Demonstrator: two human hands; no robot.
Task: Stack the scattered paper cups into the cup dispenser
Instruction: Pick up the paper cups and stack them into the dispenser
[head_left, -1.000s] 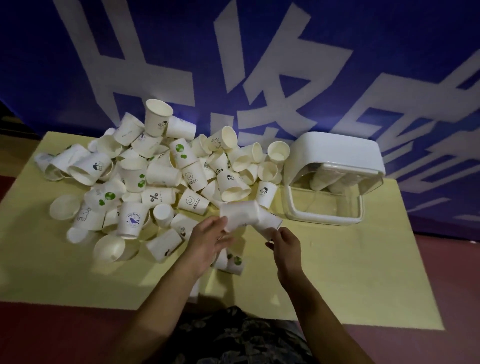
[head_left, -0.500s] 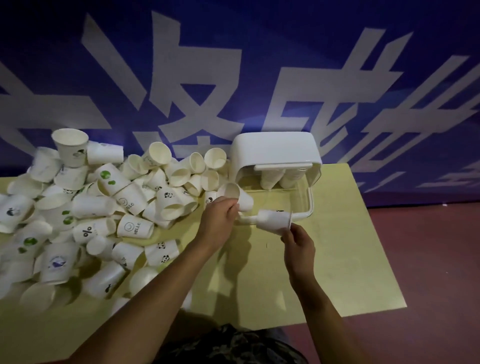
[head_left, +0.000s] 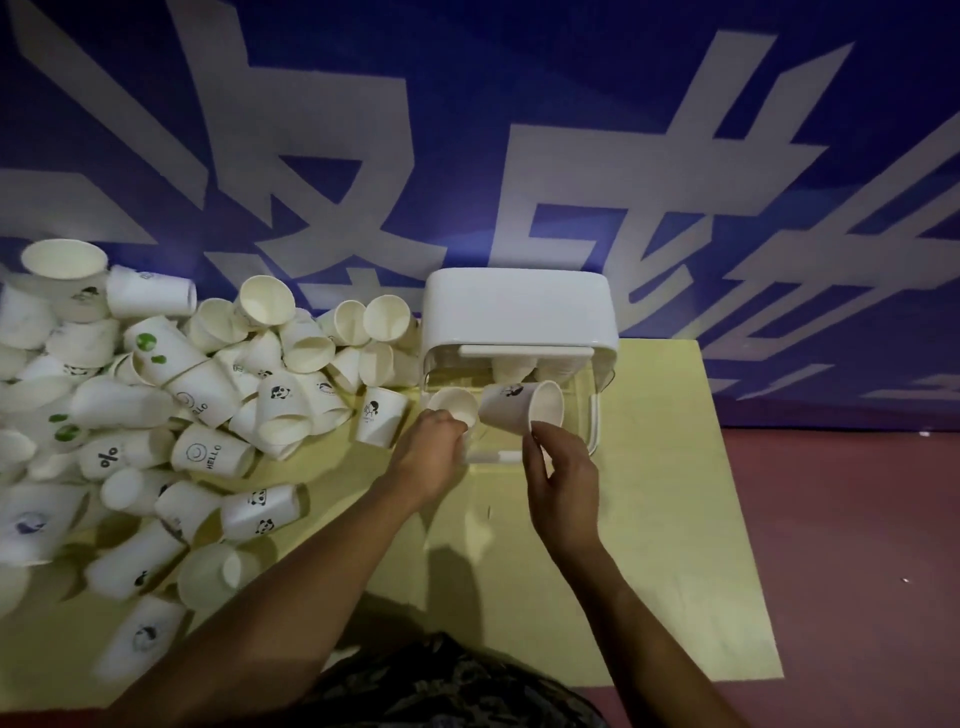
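A white cup dispenser (head_left: 519, 306) with a clear open front stands at the table's back, right of centre, with cups visible inside it. My left hand (head_left: 431, 452) holds a plain white paper cup (head_left: 454, 405), mouth up, at the dispenser's front left. My right hand (head_left: 563, 478) grips the rim of a panda-printed cup (head_left: 511, 410), tilted with its mouth to the right, in front of the dispenser opening. A heap of scattered paper cups (head_left: 208, 384) covers the table's left half.
The yellow table (head_left: 665, 519) ends at its right edge, where a red floor (head_left: 857, 545) lies beyond. A blue wall banner with big white characters (head_left: 467, 130) rises right behind the dispenser and the heap.
Both hands have carried their cups up and right, from in front of the heap to the dispenser's opening. The right-hand cup now sits higher and tilts more. The camera view has swung right.
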